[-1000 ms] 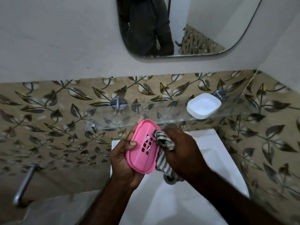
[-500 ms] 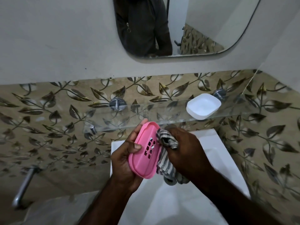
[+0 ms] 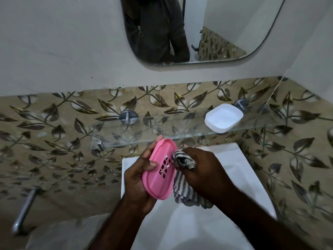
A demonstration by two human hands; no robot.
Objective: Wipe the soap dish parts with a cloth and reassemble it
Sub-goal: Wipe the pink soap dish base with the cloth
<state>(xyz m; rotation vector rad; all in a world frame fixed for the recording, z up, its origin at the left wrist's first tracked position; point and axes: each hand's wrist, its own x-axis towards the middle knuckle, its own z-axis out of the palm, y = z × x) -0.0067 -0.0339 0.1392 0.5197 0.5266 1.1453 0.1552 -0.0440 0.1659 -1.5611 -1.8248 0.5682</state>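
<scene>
My left hand [image 3: 139,179] grips the pink slotted soap dish insert [image 3: 158,170] by its left edge, thumb across its face, and holds it tilted above the white basin [image 3: 239,177]. My right hand [image 3: 201,170] clutches a grey and white striped cloth [image 3: 184,188] and presses a bunched corner of it against the insert's right side by the drain slots. The rest of the cloth hangs below my right hand. The white soap dish base [image 3: 223,118] sits apart on the glass shelf [image 3: 126,139], at its right end.
The glass shelf juts from the leaf-patterned tile wall on chrome mounts [image 3: 128,116], just beyond my hands. A mirror [image 3: 198,29] hangs above it. A chrome bar [image 3: 23,212] sticks out at the lower left. The right wall stands close to the basin.
The cloth corner under my right hand has shifted slightly across the insert's slotted face. My left hand has kept the same grip on the insert with a small change in tilt.
</scene>
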